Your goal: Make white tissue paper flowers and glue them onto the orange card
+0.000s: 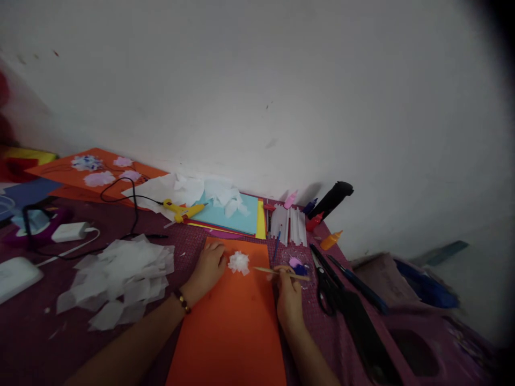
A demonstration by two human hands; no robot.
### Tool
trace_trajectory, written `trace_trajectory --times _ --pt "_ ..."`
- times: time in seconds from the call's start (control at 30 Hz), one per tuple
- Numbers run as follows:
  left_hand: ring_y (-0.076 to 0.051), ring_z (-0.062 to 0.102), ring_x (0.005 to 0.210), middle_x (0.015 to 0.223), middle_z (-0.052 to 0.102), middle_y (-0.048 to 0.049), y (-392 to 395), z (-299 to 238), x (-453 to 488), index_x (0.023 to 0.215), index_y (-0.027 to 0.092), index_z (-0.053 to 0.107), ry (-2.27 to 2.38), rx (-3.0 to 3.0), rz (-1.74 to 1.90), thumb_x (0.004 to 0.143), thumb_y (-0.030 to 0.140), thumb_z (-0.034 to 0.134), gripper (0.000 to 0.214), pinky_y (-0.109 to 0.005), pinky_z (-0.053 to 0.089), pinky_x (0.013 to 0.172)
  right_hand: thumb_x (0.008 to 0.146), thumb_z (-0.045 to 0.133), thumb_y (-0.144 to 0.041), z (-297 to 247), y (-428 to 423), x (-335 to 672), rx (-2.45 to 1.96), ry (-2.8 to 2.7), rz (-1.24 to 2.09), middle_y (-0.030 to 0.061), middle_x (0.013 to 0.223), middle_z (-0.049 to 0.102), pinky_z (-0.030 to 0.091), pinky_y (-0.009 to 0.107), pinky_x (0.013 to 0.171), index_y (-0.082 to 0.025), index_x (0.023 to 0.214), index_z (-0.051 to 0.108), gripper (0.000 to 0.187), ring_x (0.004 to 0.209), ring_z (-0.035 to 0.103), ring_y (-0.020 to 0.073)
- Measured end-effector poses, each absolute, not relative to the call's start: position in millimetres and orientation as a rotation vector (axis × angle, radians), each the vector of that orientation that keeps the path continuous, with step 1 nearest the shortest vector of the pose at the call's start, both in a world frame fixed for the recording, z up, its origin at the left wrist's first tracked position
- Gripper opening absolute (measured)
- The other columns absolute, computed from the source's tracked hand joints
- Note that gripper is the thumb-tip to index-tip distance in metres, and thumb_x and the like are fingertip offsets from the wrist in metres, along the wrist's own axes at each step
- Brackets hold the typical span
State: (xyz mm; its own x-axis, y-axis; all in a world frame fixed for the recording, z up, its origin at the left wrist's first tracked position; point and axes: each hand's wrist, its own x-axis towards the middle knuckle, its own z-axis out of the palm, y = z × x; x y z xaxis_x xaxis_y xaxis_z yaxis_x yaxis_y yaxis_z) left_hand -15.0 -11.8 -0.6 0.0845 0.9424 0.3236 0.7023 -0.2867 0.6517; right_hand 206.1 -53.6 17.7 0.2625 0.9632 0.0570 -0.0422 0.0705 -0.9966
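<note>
My right hand (288, 295) grips a thin, pale wooden stick (263, 269) whose pointed tip aims left. That tip hovers just right of a small white paper flower (238, 262) on the orange sheet (233, 321). Left of the flower, my left hand (210, 266) rests on the sheet's upper left part with nothing visible in it. Beyond the right hand lies a clear palette with a pink paint blob (295, 262) and a dark blue paint blob (300, 270). A thin blue brush (277, 245) lies near it.
Left sits a pile of white tissue squares (124, 273). Behind are a yellow glue gun (183, 210) with a black cord, coloured paper (229, 214) and glue sticks (288, 224). Scissors (324, 284), a blue cutter (358, 284) and an orange paint bottle (331, 240) lie right, near the table edge.
</note>
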Motion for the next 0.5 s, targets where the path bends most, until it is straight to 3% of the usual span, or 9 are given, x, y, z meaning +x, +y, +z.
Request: trace_trajectory --times 0.2,0.5 --pt "-0.017 0.059 0.086 0.089 0.064 -0.0049 -10.4 -1.0 -21.1 0.085 0.017 0.057 1.631 1.931 1.099 0.073 -0.001 0.04 0.028 -0.03 0.047 0.078 0.074 0.064 -0.043 19.6 -46.8 219.2 -1.079 -0.816 1.065 -0.003 0.057 0.058 0.044 0.026 0.058 -0.02 0.076 0.06 0.023 0.055 0.054 0.014" --pt "-0.017 0.056 0.072 0.074 0.061 -0.0034 -12.8 6.0 -18.9 0.072 0.017 0.056 1.579 1.971 1.064 0.076 0.005 0.044 0.018 -0.027 0.042 0.067 0.084 0.054 -0.037 17.9 -51.5 205.8 -1.171 -1.227 1.033 -0.0022 0.06 0.06 0.043 0.027 0.061 -0.021 0.08 0.06 0.018 0.06 0.057 0.0165"
